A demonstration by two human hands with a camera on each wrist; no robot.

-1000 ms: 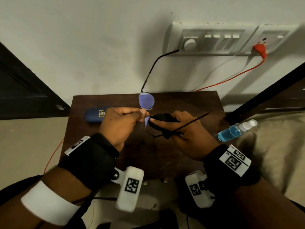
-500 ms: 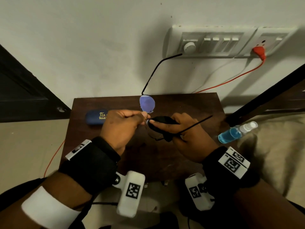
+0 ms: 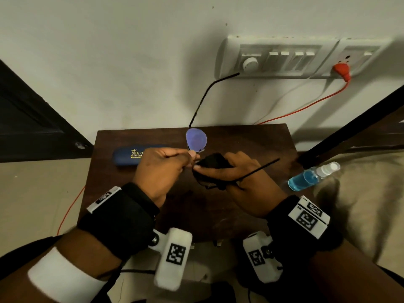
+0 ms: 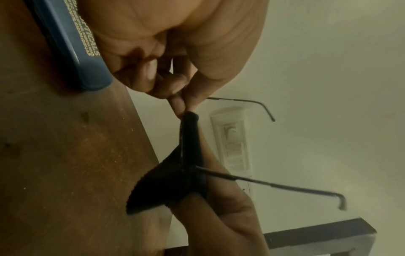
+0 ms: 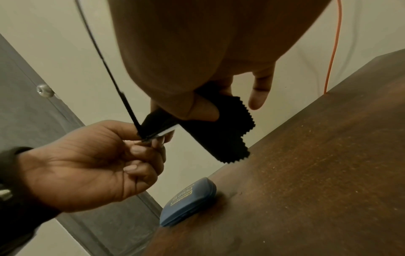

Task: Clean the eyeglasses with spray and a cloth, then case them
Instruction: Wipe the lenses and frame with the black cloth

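The thin black-framed eyeglasses (image 3: 196,141) are held above the dark wooden table (image 3: 251,141), temples unfolded. My left hand (image 3: 161,169) pinches the frame at its middle (image 5: 151,138). A black cloth (image 3: 213,162) with a zigzag edge (image 5: 221,136) is wrapped over the near lens, and my right hand (image 3: 242,178) pinches it there between thumb and fingers. The far lens shows purple and bare. One temple (image 4: 269,185) sticks out right over my right hand. The blue case (image 3: 129,155) lies shut at the table's back left. The spray bottle (image 3: 310,177) of blue liquid lies off the table's right edge.
A white switch panel (image 3: 279,57) with an orange plug (image 3: 342,69) and orange cord (image 3: 306,108) is on the wall behind. A beige fabric surface (image 3: 360,204) lies to the right, a dark door frame (image 3: 32,119) to the left.
Both hands and the glasses stay almost in place. The right hand's fingers shifted the cloth slightly over the near lens.
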